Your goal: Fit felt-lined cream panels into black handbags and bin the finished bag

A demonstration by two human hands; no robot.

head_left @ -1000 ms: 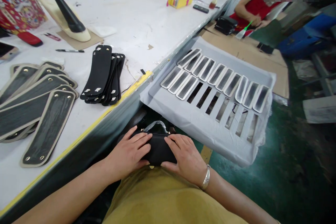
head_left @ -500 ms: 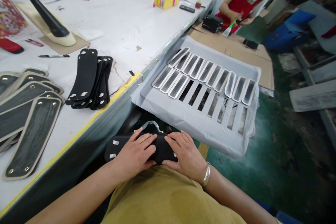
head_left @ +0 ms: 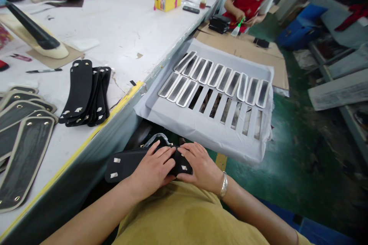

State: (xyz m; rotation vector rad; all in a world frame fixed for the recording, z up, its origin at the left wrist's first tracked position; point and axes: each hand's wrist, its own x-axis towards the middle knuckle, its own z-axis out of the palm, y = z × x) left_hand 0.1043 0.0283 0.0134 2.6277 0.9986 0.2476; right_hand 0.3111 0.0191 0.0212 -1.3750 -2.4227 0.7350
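Observation:
Low in front of my body is a black bag (head_left: pixel 129 162), its long panel facing up with white tabs near both ends. A handle (head_left: pixel 157 136) wrapped in clear plastic rises from its far side on metal fittings. My left hand (head_left: pixel 155 168) is closed over the panel's right half, fingers across the top and thumb on the near edge. Close beside it, my right hand (head_left: pixel 202 166) grips the right end, fingers over the far edge and thumb near the front. The bag's underside is hidden.
On the white table (head_left: pixel 120 30) lie a stack of black panels (head_left: pixel 79 92) and several grey panels with pale rims (head_left: pixel 24 160). A grey tray (head_left: pixel 172 116) with slots and metallic-looking strips stands right. Beyond, a co-worker in a red apron (head_left: pixel 247 2) holds a green-tipped bottle (head_left: pixel 237 28).
The view has turned a little to the right, so the table and tray shift left. My hands sit slightly farther right along the bag, and its right-end tabs show more.

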